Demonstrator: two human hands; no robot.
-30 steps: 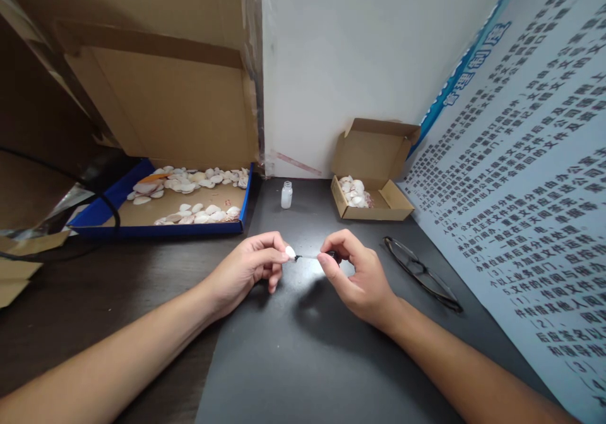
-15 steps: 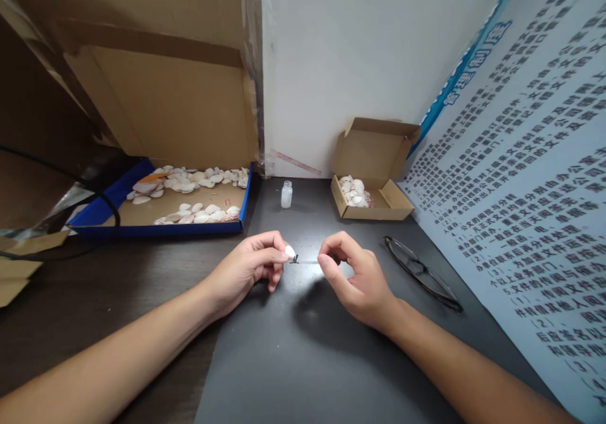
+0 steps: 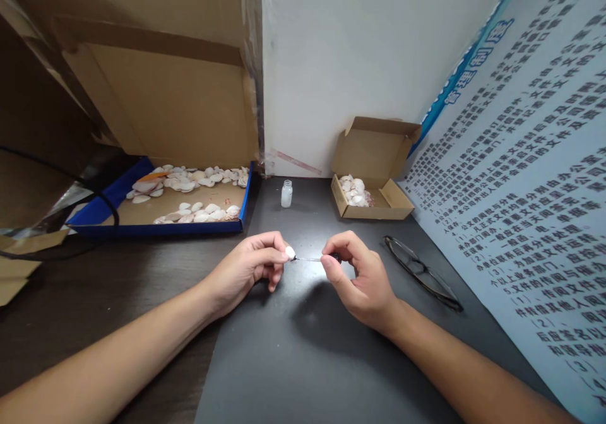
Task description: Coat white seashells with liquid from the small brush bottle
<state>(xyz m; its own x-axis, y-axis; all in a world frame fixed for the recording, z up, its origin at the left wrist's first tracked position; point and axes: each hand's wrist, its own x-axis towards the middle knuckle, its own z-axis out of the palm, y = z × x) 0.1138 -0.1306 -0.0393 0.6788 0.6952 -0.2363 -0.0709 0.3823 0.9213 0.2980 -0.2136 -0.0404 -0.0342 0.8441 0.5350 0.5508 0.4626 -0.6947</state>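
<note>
Head: rnd wht shell (image 3: pixel 290 252) in L hand (image 3: pixel 255 261)

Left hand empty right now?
No, the left hand pinches a small white shell at its fingertips.

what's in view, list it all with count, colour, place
Wooden-looking tabletop: one, dark brown, left.
Smooth mat: one, dark grey, centre.
Small oval shell: one, white, above mat.
Thin rod applicator: one, pale with dark tip, beside shell.
Small translucent bottle: one, whitish, mat's far end.
Large blue-walled cardboard box: one, blue and brown, back left.
Loose seashells: many, whitish, inside it.
Flat elongated piece: one, orange, among them.
Small cardboard box: one, brown, back right.
Piled seashells: many, mostly white, inside it.
Eyeglasses: one pair, black, right.
Wall panel: one, white, back.
Printed poster: one, pale blue, right.
Thin cable: one, black, left.
Cardboard flaps: some, brown, left edge.
Left hand: one, bare, pinching shell.
Right hand: one, bare, pinching applicator.
</note>
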